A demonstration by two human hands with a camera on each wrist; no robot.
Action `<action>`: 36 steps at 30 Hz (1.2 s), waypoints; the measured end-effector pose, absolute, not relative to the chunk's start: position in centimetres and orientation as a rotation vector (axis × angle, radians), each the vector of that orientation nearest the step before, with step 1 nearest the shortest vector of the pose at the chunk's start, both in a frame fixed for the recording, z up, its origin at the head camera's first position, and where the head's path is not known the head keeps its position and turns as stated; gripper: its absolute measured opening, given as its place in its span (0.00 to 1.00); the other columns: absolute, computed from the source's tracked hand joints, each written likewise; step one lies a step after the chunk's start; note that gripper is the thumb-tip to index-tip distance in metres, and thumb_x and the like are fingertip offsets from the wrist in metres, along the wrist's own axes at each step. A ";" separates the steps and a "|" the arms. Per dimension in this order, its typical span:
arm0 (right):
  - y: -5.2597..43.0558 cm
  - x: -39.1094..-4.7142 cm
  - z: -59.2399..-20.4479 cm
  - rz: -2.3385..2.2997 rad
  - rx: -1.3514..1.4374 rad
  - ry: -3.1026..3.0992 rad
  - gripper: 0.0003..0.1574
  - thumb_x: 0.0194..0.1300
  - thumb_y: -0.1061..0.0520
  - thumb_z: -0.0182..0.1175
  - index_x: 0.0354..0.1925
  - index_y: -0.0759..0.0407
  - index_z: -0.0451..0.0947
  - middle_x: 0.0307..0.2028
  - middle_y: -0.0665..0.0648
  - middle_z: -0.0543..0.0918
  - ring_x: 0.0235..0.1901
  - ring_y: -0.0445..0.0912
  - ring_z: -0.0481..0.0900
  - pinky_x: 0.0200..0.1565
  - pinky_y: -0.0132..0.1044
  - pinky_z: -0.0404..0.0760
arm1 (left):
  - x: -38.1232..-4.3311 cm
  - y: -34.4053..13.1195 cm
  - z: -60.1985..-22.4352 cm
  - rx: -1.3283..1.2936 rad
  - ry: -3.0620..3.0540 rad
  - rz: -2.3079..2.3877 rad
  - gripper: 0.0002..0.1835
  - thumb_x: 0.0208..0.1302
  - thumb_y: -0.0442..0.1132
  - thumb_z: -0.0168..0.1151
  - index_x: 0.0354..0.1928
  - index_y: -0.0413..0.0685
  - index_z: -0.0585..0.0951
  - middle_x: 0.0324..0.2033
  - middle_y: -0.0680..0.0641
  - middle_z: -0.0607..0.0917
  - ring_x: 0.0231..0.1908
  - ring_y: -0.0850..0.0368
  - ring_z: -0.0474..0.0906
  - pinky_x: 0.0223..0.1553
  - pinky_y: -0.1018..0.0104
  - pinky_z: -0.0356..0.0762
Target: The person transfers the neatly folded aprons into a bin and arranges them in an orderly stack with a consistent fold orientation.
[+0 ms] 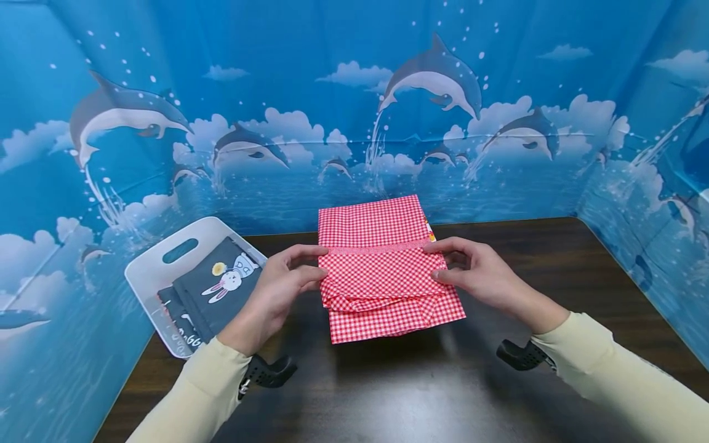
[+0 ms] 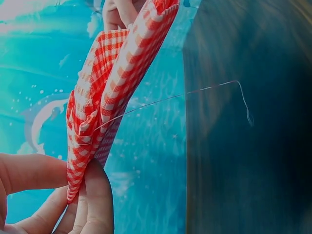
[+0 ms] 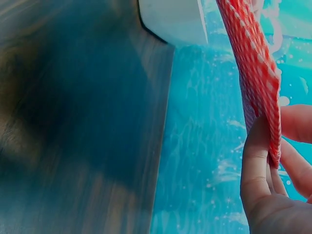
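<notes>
Red gingham cloth [image 1: 382, 271] pinched by left hand [image 1: 277, 292] and right hand [image 1: 482, 277], no legible writing

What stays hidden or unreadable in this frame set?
- Lettering on the dark cloth in the white basket, head view: cut off by the basket wall.
- Print at the checked cloth's far right edge: covered by the fold.
- Table, right wrist view: blurred.
- Left hand, left wrist view: cut by the frame edge.

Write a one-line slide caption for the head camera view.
Both hands, left hand and right hand, pinch a folded red gingham cloth above a dark table, beside a white tray.
</notes>
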State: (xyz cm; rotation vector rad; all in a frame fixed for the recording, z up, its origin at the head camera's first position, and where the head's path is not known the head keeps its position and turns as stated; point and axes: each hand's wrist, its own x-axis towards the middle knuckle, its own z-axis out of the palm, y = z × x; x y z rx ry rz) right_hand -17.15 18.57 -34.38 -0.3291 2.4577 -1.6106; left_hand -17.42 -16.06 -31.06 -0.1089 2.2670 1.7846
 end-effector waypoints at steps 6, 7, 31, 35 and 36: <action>17.0 -18.2 -34.7 -1.642 -0.368 2.418 0.29 0.72 0.57 0.70 0.69 0.55 0.80 0.68 0.62 0.79 0.59 0.56 0.82 0.49 0.34 0.87 | -17.0 -17.5 -31.0 -0.152 2.276 1.785 0.26 0.75 0.37 0.66 0.73 0.46 0.76 0.71 0.42 0.73 0.61 0.50 0.79 0.59 0.67 0.85; 16.7 -18.3 -34.8 -1.650 -0.381 2.411 0.29 0.73 0.57 0.70 0.69 0.55 0.80 0.68 0.62 0.79 0.59 0.56 0.82 0.49 0.34 0.87 | -16.9 -17.8 -31.1 -0.160 2.272 1.792 0.26 0.75 0.37 0.65 0.73 0.47 0.76 0.71 0.42 0.73 0.60 0.51 0.79 0.58 0.68 0.85; 6.2 -20.6 -33.9 -1.711 -0.470 2.270 0.25 0.71 0.57 0.70 0.65 0.52 0.84 0.64 0.58 0.82 0.56 0.52 0.83 0.54 0.41 0.87 | -13.5 -26.3 -30.8 -0.465 2.304 1.951 0.28 0.76 0.44 0.69 0.74 0.54 0.75 0.62 0.59 0.74 0.52 0.69 0.84 0.54 0.76 0.85; 4.6 -20.8 -33.9 -1.657 -0.554 2.232 0.34 0.66 0.56 0.75 0.69 0.50 0.81 0.69 0.57 0.77 0.60 0.54 0.82 0.54 0.43 0.90 | -13.1 -27.9 -31.0 -0.546 2.280 1.986 0.24 0.76 0.42 0.69 0.71 0.58 0.78 0.60 0.62 0.72 0.53 0.68 0.83 0.53 0.76 0.85; 4.3 -20.8 -33.9 -1.644 -0.577 2.220 0.37 0.64 0.56 0.76 0.70 0.50 0.80 0.69 0.57 0.76 0.61 0.55 0.82 0.53 0.44 0.91 | -13.0 -28.2 -31.0 -0.581 2.278 1.990 0.24 0.76 0.41 0.69 0.70 0.59 0.78 0.59 0.63 0.72 0.54 0.68 0.82 0.52 0.76 0.85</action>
